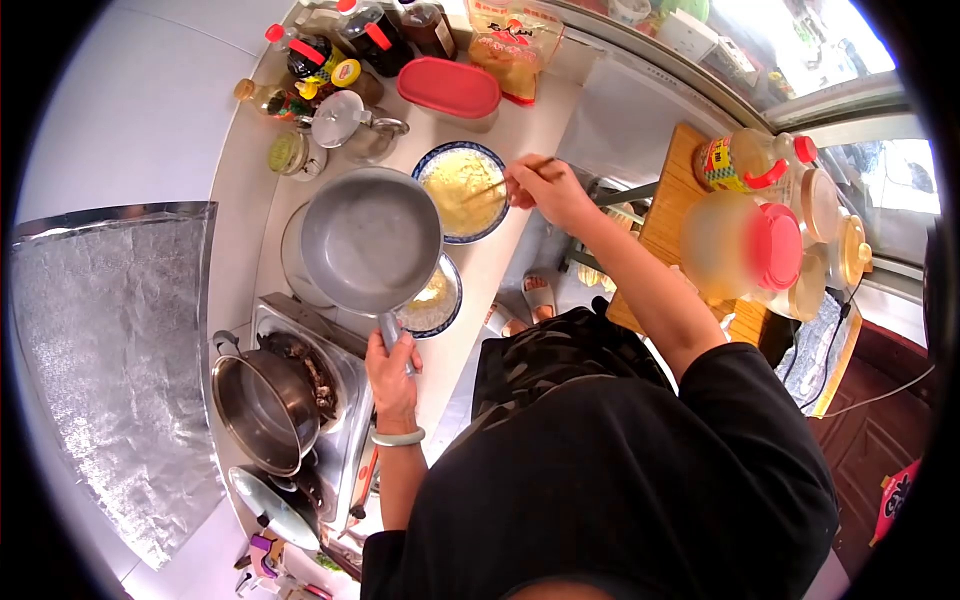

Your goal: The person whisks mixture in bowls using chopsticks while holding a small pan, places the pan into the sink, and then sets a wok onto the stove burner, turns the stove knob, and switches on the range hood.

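Observation:
My left hand (393, 378) is wrapped round the handle of a grey saucepan (370, 240), which looks empty and is held over the counter. My right hand (548, 192) grips chopsticks (490, 191), their tips in a yellow mixture (462, 188) inside a blue-rimmed bowl (460, 235). The bowl stands on the counter, just beyond the pan's right side. Partly hidden under the pan and its handle is a second patterned bowl (452, 309) with something pale yellow in it.
A steel pot (265, 410) sits on the gas stove (345, 400) at the left, a glass lid (272, 508) below it. Bottles (375, 40), a glass jug (368, 138) and a red-lidded box (449, 86) line the counter's back. Jars (735, 160) crowd a wooden table (668, 215).

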Available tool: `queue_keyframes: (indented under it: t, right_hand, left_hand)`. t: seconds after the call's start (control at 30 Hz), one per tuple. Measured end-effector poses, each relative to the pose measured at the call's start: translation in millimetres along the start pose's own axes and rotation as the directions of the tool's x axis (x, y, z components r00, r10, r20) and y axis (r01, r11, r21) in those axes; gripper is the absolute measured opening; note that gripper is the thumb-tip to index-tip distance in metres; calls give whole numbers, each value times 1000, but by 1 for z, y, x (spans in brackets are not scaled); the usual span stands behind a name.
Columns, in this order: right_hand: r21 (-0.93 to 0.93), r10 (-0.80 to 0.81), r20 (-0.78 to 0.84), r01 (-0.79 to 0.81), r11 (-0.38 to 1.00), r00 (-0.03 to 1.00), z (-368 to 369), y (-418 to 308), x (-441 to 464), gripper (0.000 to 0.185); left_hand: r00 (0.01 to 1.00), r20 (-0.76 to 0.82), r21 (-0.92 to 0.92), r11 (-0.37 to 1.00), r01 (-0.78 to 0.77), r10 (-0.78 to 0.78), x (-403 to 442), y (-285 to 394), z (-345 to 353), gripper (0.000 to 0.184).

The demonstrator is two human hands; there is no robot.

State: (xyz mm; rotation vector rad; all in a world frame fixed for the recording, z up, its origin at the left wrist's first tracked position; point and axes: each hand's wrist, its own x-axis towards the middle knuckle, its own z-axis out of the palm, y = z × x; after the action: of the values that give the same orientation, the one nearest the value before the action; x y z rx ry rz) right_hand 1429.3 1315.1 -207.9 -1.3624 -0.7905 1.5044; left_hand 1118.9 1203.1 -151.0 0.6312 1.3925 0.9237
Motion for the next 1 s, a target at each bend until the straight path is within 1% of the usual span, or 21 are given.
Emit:
queue_keyframes:
  t: [0.1,0.13,0.23,0.27,0.37,0.4,0.5,0.53,0.63,0.67,0.77,0.9,1.0]
  right_hand:
    - [-15,24,-149,-27,1000,989,-23,-2,-15,22]
    - [-51,-14,-181,4,999,983,-28,-5,-15,23]
    - [39,-113,-247,126,991,962,-18,1,6,23]
    - [90,-74,-221,96,991,973,-13,3,12,19]
    - [142,32,-79,-21,990,996,-9,13,3,19]
    - [122,110,-123,-95,988,986,-11,6,-7,20]
    - [35,-42,-252,53,998,967,-34,4,-11,22]
    - [54,-81,-289,100,993,954,-33,2,-8,23]
    - [143,-110,-196,140,980,974,-12,30,14,23]
    - [149,-79,-146,101,984,986,-11,38,14,23]
    - [132,53,-144,-34,991,988,-20,23,-13,24]
    - [136,-61,-340,113,984,938,-32,19,1,26]
    - [169,-47,-204,82,982,978,-6,40,13,26]
  left_hand:
    - [1000,-11,11,1000,-2,3,0,0,0,25]
    - [1000,-16,28,1000,10,-10,-1,3,1,25]
    - [999,-31,70,997,23,-21,2,2,2,24]
    - [999,-37,83,996,21,-18,4,2,2,24]
    - [1000,-26,90,996,13,-10,6,1,3,25]
    - [1000,-28,103,995,13,-10,6,1,5,25]
    - [1000,-24,141,990,12,-8,7,3,9,26]
    - [1000,-15,155,988,13,-10,9,2,8,26]
    - [1000,-14,181,983,-2,4,11,4,14,27]
    - [1000,-19,187,982,-5,9,10,4,16,27]
    - [1000,-21,161,987,-2,6,13,2,15,28]
    - [1000,14,117,993,13,-15,15,-3,14,28]
    - [1000,6,93,996,14,-14,15,-2,17,27]
